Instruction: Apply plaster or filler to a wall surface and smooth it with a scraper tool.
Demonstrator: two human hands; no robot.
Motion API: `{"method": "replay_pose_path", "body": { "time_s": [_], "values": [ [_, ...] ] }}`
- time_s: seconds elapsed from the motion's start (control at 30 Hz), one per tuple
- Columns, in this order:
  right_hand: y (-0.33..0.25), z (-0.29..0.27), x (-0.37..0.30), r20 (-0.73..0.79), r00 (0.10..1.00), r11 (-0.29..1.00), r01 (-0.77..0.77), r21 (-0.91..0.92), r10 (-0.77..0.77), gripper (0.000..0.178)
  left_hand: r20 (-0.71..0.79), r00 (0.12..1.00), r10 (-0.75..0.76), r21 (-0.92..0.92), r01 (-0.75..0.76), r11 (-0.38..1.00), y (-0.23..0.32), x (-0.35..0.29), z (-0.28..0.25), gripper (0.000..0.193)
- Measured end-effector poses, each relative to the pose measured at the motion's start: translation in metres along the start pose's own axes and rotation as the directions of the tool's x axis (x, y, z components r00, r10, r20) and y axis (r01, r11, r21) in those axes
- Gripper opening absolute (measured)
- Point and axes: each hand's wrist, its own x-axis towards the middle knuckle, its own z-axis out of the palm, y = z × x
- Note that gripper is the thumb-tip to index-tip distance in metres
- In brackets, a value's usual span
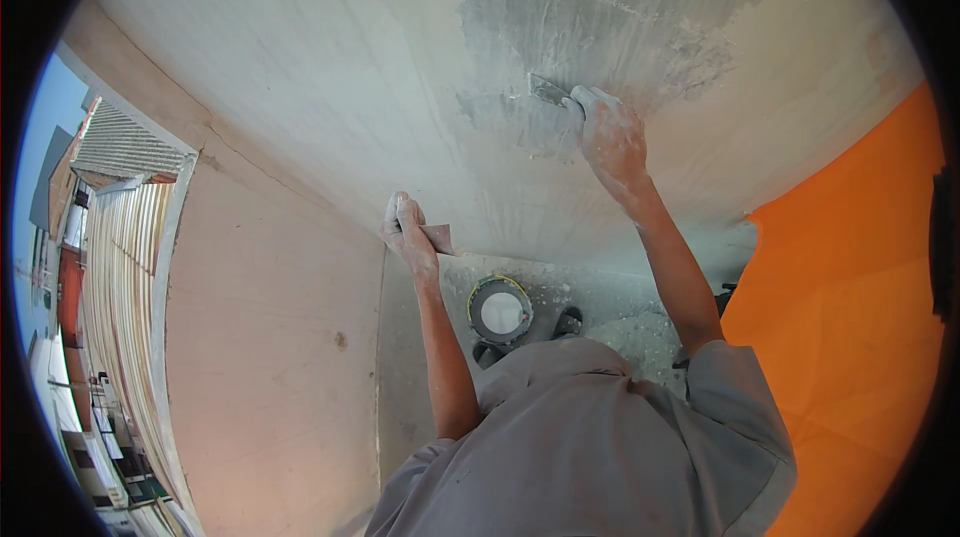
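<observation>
My right hand (614,132), dusted with white, is closed round the handle of a putty knife (547,89). Its blade lies at the lower edge of a dark grey patch (590,7) on the pale wall (350,57) in front of me; firm contact is hard to judge. Lower and to the left, my left hand (404,225) grips a second scraper with a flat reddish-brown blade (438,237) that points right. White smears cover these fingers too. The left scraper's handle is mostly hidden in the fist.
On the floor by my dark shoes (568,321) stands a round bucket (475,311) with white material inside. White bits litter the floor (640,337). An orange sheet (830,337) hangs at right. A low wall (270,337) runs along the left, with corrugated roofs (130,142) beyond.
</observation>
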Motion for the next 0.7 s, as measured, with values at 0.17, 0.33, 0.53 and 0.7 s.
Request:
{"method": "replay_pose_path", "body": {
  "time_s": [0.17,0.33,0.53,0.7],
  "values": [
    [-0.053,0.004,-0.007,0.191,0.940,0.947,-0.304,0.099,0.282,0.013,-0.060,0.998,0.023,0.054,-0.019,0.998,0.006,0.002,-0.033,0.043],
    [-0.051,0.014,-0.012,0.329,0.836,0.868,-0.489,0.081,0.440,0.019,-0.112,0.993,0.030,0.036,-0.026,0.999,0.002,0.004,-0.036,0.043],
    [-0.066,0.014,-0.031,0.347,0.785,0.803,-0.583,0.129,0.514,0.025,-0.143,0.990,-0.004,0.044,0.011,0.999,-0.006,0.010,-0.046,0.042],
    [-0.068,0.039,-0.082,0.316,0.676,0.690,-0.718,0.084,0.665,0.039,-0.035,0.997,-0.069,0.042,0.071,0.997,-0.006,0.002,-0.050,0.041]
  ]
}}
